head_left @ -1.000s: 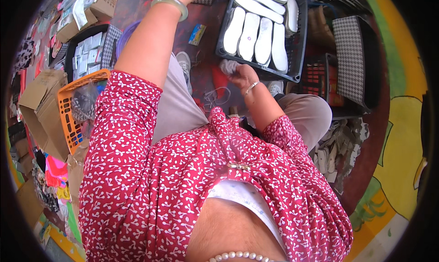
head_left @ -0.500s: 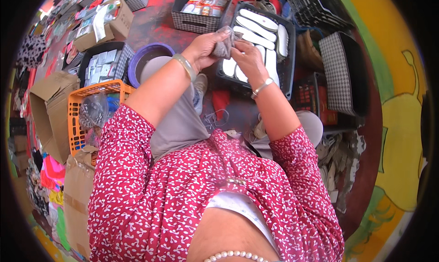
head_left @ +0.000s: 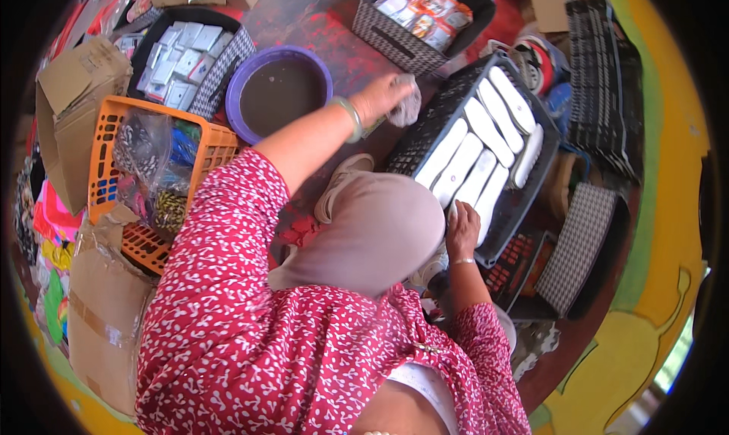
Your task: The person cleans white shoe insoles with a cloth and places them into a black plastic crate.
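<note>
My left hand point(head_left: 380, 101) is closed round a crumpled grey cloth point(head_left: 408, 104), held above the floor between the purple basin and the black crate point(head_left: 425, 120). Slim, white, sole-shaped pieces point(head_left: 486, 127) lie side by side in that crate. At its near end my right hand point(head_left: 462, 231) rests with fingers stretched out over the edge, the fingertips by the ends of the white pieces. Whether those fingers touch the rim or a white piece is hard to make out.
The purple basin point(head_left: 237, 93) holds murky water. An orange basket point(head_left: 106, 158) with bagged goods and cardboard boxes point(head_left: 106, 313) stand at left. Farther off is a checked bin point(head_left: 395, 44) of packets. More crates point(head_left: 600, 78) and a checked bin point(head_left: 581, 237) line the right side.
My hands, together at the cloth before, have parted. The left carries the cloth toward the basin side; the right has let go and come back to the crate's near end. The view has turned.
</note>
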`<state>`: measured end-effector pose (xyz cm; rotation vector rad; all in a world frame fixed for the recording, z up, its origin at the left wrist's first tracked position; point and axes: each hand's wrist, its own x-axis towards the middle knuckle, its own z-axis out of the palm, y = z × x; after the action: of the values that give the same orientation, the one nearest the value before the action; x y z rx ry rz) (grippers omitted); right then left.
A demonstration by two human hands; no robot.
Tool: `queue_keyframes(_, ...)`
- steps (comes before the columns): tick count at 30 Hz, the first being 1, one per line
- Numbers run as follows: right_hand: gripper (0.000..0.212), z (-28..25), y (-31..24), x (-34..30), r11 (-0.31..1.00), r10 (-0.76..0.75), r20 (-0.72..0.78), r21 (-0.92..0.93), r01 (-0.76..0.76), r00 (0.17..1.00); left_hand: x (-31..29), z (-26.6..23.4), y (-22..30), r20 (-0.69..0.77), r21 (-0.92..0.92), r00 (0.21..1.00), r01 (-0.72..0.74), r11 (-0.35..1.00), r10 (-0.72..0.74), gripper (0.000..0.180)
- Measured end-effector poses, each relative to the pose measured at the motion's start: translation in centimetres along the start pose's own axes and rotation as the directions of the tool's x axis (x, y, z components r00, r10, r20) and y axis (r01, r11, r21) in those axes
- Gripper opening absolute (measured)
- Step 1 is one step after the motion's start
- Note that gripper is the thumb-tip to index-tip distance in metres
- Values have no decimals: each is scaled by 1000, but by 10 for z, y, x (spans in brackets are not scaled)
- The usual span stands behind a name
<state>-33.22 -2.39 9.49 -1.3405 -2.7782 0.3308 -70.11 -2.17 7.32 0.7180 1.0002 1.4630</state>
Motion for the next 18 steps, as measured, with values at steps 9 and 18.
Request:
queue_keyframes(9, 35, 54, 6, 70, 1000, -3, -40, -9, 3, 999, 123, 13, -155, 37, 154, 980, -201, 967, 197, 51)
queue_keyframes(18, 34, 67, 15, 101, 999, 36, 40, -5, -36, 999, 157, -17, -175, 144, 464, 961, -275, 842, 235, 51)
